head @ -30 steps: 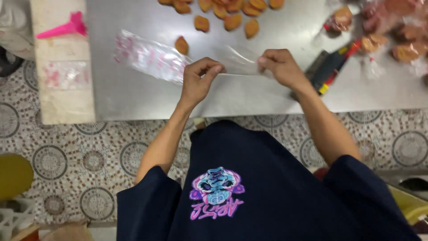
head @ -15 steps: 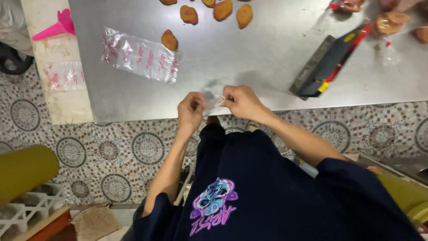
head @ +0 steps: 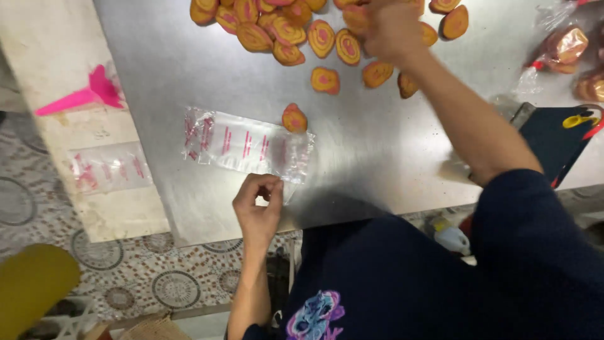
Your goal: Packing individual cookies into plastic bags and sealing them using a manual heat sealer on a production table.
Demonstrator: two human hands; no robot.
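A clear plastic bag (head: 245,146) with pink print lies flat on the steel table (head: 157,75). My left hand (head: 258,211) is at the table's near edge, its fingers pinched on a thin clear bag edge right below that bag. One swirled orange-and-pink cookie (head: 294,118) touches the bag's far corner. My right hand (head: 391,28) is stretched out over the pile of swirled cookies (head: 277,28) at the far side. It is blurred, so its grip is unclear.
A pink funnel-shaped piece (head: 88,94) and another printed bag (head: 110,167) lie on the white board at the left. Wrapped cookies (head: 566,44) sit far right, above a dark tool (head: 560,135) with yellow and red marks. A yellow object (head: 31,283) is on the tiled floor.
My right hand let go of the clear bag and reached away to the cookie pile. The left hand stayed at the near edge, still pinching the bag.
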